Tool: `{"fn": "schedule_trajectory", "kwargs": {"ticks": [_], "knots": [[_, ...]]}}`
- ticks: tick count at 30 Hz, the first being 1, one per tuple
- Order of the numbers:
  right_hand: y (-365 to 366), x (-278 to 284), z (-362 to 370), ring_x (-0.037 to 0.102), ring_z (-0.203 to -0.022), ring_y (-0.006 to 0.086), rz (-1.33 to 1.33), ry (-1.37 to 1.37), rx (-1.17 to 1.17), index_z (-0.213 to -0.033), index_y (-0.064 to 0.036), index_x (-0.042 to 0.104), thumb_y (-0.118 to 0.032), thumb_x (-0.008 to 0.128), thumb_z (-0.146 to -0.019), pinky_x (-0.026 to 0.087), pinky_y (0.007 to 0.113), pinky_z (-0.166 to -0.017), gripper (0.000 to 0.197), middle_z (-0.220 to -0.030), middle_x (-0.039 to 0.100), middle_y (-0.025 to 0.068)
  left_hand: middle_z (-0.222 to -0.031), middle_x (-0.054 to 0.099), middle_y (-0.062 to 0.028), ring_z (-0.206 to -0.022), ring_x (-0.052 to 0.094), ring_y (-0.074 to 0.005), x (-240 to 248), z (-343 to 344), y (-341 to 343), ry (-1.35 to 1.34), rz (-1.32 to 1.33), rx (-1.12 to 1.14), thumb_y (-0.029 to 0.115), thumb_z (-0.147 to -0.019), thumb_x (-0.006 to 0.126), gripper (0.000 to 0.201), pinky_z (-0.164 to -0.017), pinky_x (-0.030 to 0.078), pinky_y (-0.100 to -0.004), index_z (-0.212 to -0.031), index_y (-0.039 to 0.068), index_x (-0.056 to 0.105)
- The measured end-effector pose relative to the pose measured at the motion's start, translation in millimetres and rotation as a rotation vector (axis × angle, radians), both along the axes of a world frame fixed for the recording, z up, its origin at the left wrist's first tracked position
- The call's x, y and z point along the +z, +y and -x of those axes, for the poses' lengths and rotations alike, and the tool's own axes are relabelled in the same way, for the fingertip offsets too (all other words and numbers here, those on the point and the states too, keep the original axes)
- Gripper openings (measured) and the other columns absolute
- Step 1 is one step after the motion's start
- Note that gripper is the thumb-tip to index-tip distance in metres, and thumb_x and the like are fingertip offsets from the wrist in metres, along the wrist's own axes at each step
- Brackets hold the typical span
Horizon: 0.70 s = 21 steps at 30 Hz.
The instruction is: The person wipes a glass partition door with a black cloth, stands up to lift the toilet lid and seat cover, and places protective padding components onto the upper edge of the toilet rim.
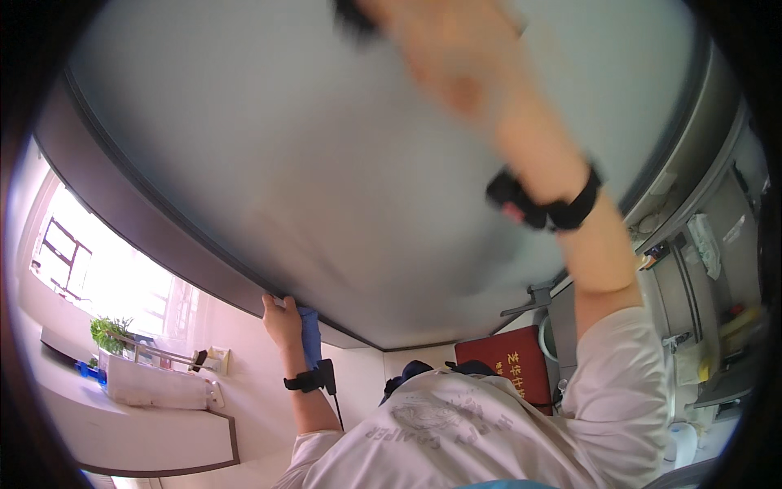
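A large frosted door panel [342, 163] with a dark frame fills most of the view. My right hand [452, 53] is raised across it at the top, smeared by motion, with its fingers cut off by the upper edge. Beside that hand shows a dark, fuzzy-looking thing [355, 18]; I cannot make out what it is or whether it is held. Lower down on the left, my left hand [282, 318] has its fingers closed round the panel's frame edge. A blue cloth [309, 332] hangs right against this hand; how it is held is hidden.
A red box-like thing with gold lettering [505, 367] lies low behind me, near a dark door handle [529, 300]. On the left are a bright window [106, 244], a green plant [110, 332] and a pale ledge [155, 432]. Shelves with goods [717, 244] line the right.
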State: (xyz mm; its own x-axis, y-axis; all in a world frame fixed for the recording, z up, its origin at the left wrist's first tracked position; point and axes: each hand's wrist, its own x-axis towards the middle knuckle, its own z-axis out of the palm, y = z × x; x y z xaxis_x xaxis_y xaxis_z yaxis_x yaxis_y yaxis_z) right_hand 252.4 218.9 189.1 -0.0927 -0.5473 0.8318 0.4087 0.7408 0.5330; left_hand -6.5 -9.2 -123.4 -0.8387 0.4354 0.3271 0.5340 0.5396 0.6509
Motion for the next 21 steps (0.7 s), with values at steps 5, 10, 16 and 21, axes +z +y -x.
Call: {"fn": "schedule_trajectory", "kwargs": {"ticks": [5,10,16,21], "knots": [[-45.9,-164.2,-11.9,0.04,-0.125,0.0181,0.257,-0.861,-0.37,-0.133,-0.0073,0.043,-0.016,0.048,-0.084,0.034,0.029,-0.101,0.05,-0.137,0.043,0.0045,-0.06,0.057,-0.0194,-0.065,0.06,-0.0389,11.8,-11.5,9.2,-0.013,0.007,-0.028,0.023,-0.078,0.055,0.032,-0.062,0.046,-0.0461,-0.102,0.002,0.05],[-42.1,-266.6,-27.8,0.041,-0.126,0.017,0.235,-1.073,-0.249,-0.131,-0.0035,0.045,-0.015,0.048,-0.084,0.035,0.027,-0.101,0.049,-0.137,0.043,0.0074,-0.059,0.057,-0.0187,-0.064,0.06,-0.0384,6.3,-4.6,14.3,0.075,-0.011,-0.023,0.025,-0.079,0.055,0.032,-0.062,0.046,-0.0459,-0.1,0.002,0.051],[-49.8,-123.8,-10.5,0.042,-0.125,0.0226,0.397,-1.095,-0.09,-0.129,-0.0013,0.046,-0.017,0.048,-0.086,0.038,0.031,-0.098,0.046,-0.136,0.044,0.0109,-0.06,0.058,-0.0194,-0.064,0.059,-0.0391,17.3,-6.9,8.0,0.006,-0.052,0.002,0.029,-0.085,0.053,0.029,-0.062,0.046,-0.047,-0.094,0.001,0.051],[-23.6,76.2,-18.0,0.052,-0.108,0.0265,0.146,-0.359,-0.152,-0.12,-0.0017,0.05,-0.016,0.047,-0.088,0.047,0.036,-0.084,0.035,-0.123,0.05,0.0119,-0.065,0.06,-0.0209,-0.068,0.06,-0.0408,10.4,-3.9,7.1,0.049,-0.005,-0.029,0.029,-0.087,0.054,0.029,-0.062,0.046,-0.048,-0.096,0.002,0.05]]}}
